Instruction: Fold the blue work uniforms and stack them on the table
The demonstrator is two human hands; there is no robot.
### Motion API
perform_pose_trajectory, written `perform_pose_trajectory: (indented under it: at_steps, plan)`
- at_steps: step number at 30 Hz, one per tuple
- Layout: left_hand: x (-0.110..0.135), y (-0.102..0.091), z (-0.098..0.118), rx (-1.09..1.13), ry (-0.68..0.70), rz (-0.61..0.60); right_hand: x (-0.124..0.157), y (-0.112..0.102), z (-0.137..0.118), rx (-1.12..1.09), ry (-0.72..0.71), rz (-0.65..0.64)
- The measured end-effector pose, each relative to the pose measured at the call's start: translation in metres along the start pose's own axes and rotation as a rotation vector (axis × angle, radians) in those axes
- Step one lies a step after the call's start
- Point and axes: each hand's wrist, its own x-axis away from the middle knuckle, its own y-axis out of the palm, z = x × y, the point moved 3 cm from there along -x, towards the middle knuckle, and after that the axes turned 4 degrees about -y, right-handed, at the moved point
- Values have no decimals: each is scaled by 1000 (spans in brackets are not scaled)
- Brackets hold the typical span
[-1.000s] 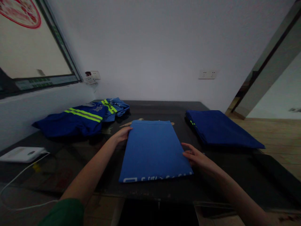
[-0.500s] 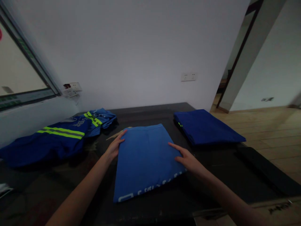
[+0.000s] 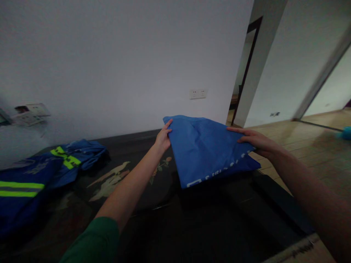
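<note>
A folded light-blue garment (image 3: 205, 146) with white print along its near edge is held up between my two hands. My left hand (image 3: 164, 137) grips its left edge near the far corner, thumb and fingers closed on the cloth. On the opposite edge, my right hand (image 3: 256, 141) holds the cloth, with its index finger stretched along the top and the other fingers hidden beneath. Under the garment's right part lies a folded dark-blue garment (image 3: 248, 165), mostly covered from sight.
Crumpled blue garments with yellow-green reflective bands (image 3: 22, 189) lie at the left of the dark table (image 3: 153, 226), which has bird and flower pictures. A flat black object (image 3: 279, 202) is at the right edge. Behind stands a wall with sockets (image 3: 197, 94).
Both hands have lifted the light-blue garment off the table and carried it right, over the dark-blue garment. The camera view has turned to the right.
</note>
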Motion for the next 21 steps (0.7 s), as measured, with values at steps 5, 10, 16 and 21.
perform_pose_trajectory:
  at_steps: [5, 10, 16, 21]
  plan:
    - [-63, 49, -43, 158, -55, -72, -17, -66, 36, -14, 41, 48]
    - [-86, 35, -140, 92, -229, 166, -24, -87, 116, -45, 214, 60]
    - [-84, 12, -180, -70, -270, 158, -24, -94, 158, 35, 190, 117]
    - [-93, 21, -163, -127, -245, 149, -34, -102, 131, 67, 97, 167]
